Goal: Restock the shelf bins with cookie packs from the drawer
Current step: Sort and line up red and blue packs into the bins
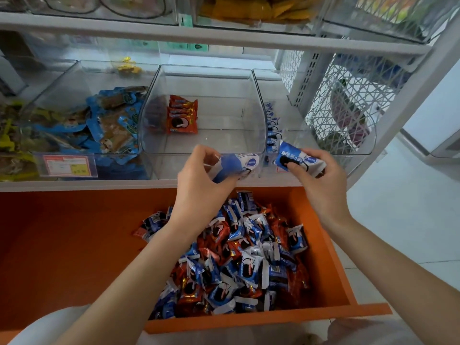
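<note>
Holding packs (290,158) at bin rims (171,153), seemingly: left hand (201,180), right hand (321,180)

White mesh side panel (348,95), pale tiled floor (403,207), pale wall (435,100).

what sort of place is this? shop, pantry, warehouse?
Most likely a small shop's snack aisle: clear shelf bins of wrapped snacks, a price label on one bin's front, and an orange drawer under the shelf heaped with cookie packs.
</note>
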A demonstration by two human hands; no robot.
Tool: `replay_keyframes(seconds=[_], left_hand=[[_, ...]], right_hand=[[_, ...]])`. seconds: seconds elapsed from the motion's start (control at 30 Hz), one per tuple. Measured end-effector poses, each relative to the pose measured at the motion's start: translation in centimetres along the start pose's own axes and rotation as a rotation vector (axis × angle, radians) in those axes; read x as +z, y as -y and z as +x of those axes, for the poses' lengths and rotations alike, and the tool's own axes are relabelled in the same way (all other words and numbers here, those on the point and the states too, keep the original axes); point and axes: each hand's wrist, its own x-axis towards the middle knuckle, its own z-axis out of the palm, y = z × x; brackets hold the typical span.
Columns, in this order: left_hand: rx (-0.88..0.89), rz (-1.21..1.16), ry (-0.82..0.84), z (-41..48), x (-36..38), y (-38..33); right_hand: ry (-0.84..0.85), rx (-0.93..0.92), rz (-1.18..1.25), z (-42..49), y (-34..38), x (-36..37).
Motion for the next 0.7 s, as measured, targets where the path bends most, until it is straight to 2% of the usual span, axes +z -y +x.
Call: replay_keyframes(seconds=[0.17, 0.27, 0.47, 0.63, 0.7], left_hand=[[0.023, 0.016, 0.012, 0.3, 0.9, 0.0], [0.038, 0.029, 0.019, 0.3, 1.3, 0.0], [0.038, 0.018, 0.003, 0.9, 1.6, 0.3], [0.049, 0.006, 0.012, 1.4, 2.1, 0.3], [0.048, 0.003, 0.015, 1.5, 2.4, 0.3]], right_hand=[[-0.125, -0.09, -0.047, 4.4, -0.5, 0.1], [-0.091, -0.071, -0.207, 7.7, -1.3, 0.5], [0.177, -0.15, -0.443, 11.0, -1.0, 0.5], [0.635, -0.121, -0.724, 13.2, -0.6, 1.0], [0.743, -0.104, -0.84, 14.1, -0.9, 1.5]])
